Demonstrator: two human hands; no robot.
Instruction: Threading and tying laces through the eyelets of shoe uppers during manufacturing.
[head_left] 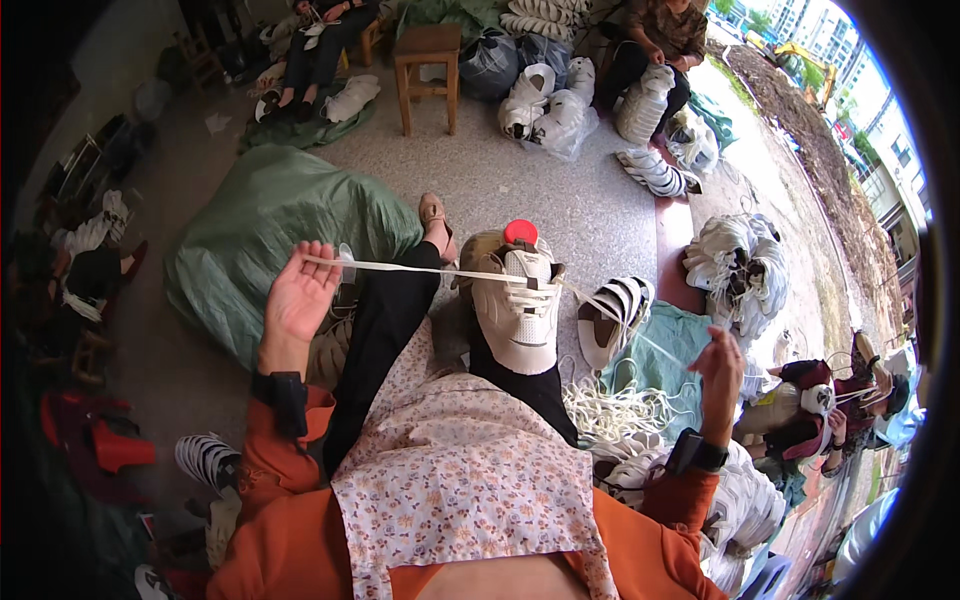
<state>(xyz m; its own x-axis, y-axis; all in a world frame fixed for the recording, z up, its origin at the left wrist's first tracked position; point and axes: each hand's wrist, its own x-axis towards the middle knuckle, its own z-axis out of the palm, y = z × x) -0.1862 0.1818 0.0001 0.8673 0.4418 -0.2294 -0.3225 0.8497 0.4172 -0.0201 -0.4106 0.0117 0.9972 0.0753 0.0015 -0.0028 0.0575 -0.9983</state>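
A cream sneaker (522, 325) sits on my lap, toe toward me, with a round red piece (520, 232) at its far end. A flat white shoelace (410, 268) runs through its upper eyelets and is drawn out to both sides. My left hand (303, 292), palm up, grips the lace's left end at its fingertips. Out to the right, my right hand (720, 368) has curled fingers around the lace's other end, which looks blurred and thin. Beside the sneaker stand several nested striped shoe uppers (615, 320).
A pile of loose white laces (620, 410) lies at my right on green sheeting. A large green sack (290, 230) bulges at left. Bundled shoes (738, 270) stand at right, and a wooden stool (428, 75) ahead. Other people sit working at the far side and right.
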